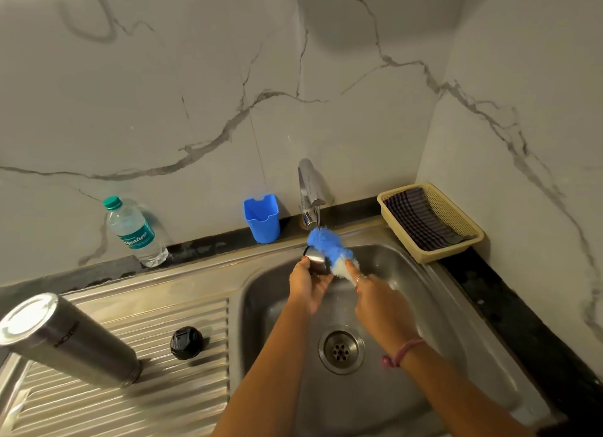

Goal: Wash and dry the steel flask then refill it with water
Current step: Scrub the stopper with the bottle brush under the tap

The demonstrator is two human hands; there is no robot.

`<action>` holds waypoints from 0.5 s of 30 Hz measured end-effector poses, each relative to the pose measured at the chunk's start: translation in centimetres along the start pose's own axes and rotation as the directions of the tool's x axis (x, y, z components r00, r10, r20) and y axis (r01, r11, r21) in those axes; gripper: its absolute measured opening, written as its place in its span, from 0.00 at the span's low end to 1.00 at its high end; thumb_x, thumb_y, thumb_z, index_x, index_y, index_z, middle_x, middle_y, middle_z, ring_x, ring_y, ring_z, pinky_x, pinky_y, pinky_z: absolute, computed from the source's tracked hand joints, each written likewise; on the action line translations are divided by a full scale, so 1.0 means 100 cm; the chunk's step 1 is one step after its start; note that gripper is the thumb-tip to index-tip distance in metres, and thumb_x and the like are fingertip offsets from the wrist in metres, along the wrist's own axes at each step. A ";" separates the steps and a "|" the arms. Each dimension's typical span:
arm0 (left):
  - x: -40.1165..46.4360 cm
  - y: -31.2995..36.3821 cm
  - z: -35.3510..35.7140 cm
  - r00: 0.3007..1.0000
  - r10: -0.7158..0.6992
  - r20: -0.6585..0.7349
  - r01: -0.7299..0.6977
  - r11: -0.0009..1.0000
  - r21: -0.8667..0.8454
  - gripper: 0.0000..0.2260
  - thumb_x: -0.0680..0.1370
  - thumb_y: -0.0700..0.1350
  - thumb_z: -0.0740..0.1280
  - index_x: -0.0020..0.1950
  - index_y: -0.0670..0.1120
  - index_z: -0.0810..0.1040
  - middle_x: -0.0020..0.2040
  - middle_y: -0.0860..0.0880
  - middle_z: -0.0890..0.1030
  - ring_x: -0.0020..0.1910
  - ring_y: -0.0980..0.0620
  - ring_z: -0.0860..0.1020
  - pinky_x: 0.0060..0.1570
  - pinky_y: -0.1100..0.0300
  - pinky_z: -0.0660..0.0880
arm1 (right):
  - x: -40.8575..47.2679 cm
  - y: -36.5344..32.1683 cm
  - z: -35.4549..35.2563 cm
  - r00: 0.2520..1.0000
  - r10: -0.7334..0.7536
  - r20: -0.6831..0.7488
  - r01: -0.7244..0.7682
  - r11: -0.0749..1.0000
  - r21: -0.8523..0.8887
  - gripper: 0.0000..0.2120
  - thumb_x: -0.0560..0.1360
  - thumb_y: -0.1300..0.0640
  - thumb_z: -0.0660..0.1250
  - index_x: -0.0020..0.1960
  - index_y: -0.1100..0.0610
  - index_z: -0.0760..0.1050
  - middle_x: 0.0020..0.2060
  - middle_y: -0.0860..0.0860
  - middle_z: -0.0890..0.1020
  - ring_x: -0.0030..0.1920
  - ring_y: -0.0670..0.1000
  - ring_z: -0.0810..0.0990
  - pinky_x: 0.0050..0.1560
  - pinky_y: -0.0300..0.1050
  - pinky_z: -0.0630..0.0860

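Steel flask (70, 340): nearest you, it stands upside down on the ribbed drainboard (182, 400) at lower left, flat base up and toward you, mouth down on the ridges; its long axis leans from upper left to lower right in this wide view.
Your left hand (308, 285): fingers curl round a small steel cup (316, 258) held over the sink basin (408, 365); your fingers and the brush hide much of it, so you cannot tell which way it opens.
Your right hand (375, 301): it grips the handle of a brush (329, 245), forefinger stretched along it; the handle itself is buried in your palm.
Brush: blue and white bristle head, pointing up and away from you, against the cup.
Tap (310, 188): a thin stream falls onto the blue bristles.
Black lid (186, 342): it lies on the drainboard, just right of the flask, apart from it.
Worktop (522, 306) behind: blue holder (262, 218), plastic bottle (135, 232) at left.
Basket (434, 224): at right, with a dark checked cloth (417, 219) inside.
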State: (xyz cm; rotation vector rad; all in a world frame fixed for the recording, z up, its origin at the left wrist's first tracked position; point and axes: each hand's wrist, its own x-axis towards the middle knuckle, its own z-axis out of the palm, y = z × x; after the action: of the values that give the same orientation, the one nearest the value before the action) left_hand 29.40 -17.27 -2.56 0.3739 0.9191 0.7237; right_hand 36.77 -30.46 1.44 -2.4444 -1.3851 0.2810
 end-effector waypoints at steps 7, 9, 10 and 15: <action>-0.004 -0.003 0.006 0.997 -0.020 0.072 0.021 1.000 -0.014 0.14 0.84 0.46 0.60 0.65 0.37 0.73 0.57 0.37 0.81 0.55 0.41 0.82 0.51 0.48 0.81 | -0.001 0.007 0.001 0.999 0.049 -0.009 -0.048 0.999 0.025 0.34 0.78 0.62 0.57 0.77 0.41 0.48 0.53 0.49 0.76 0.38 0.45 0.73 0.36 0.40 0.72; -0.003 -0.006 0.006 0.997 -0.002 0.077 0.005 0.999 -0.036 0.17 0.84 0.47 0.62 0.67 0.37 0.73 0.60 0.36 0.80 0.59 0.40 0.81 0.57 0.47 0.80 | 0.007 0.007 -0.005 0.999 0.048 0.002 -0.048 0.998 0.045 0.33 0.78 0.62 0.57 0.77 0.42 0.50 0.50 0.50 0.77 0.39 0.46 0.75 0.38 0.41 0.75; -0.001 -0.007 0.005 0.997 0.012 0.079 -0.008 0.999 -0.045 0.17 0.83 0.47 0.62 0.67 0.37 0.73 0.61 0.36 0.80 0.59 0.40 0.81 0.59 0.46 0.79 | 0.006 0.004 -0.005 0.999 0.032 0.003 -0.032 0.999 0.030 0.33 0.78 0.62 0.57 0.77 0.42 0.49 0.50 0.50 0.77 0.39 0.46 0.75 0.38 0.40 0.74; 0.002 -0.004 0.001 0.995 0.040 0.095 -0.037 0.999 -0.035 0.20 0.82 0.56 0.62 0.62 0.41 0.76 0.57 0.38 0.82 0.58 0.41 0.82 0.61 0.45 0.77 | -0.013 0.001 -0.001 1.000 -0.023 -0.006 0.023 1.000 0.000 0.34 0.78 0.61 0.57 0.77 0.41 0.46 0.52 0.49 0.77 0.40 0.47 0.75 0.37 0.40 0.73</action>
State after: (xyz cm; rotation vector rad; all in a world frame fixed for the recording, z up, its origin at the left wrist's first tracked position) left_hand 29.71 -17.38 -2.91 0.3943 0.8107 0.7493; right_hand 36.26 -31.64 1.47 -2.4253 -1.4102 0.2679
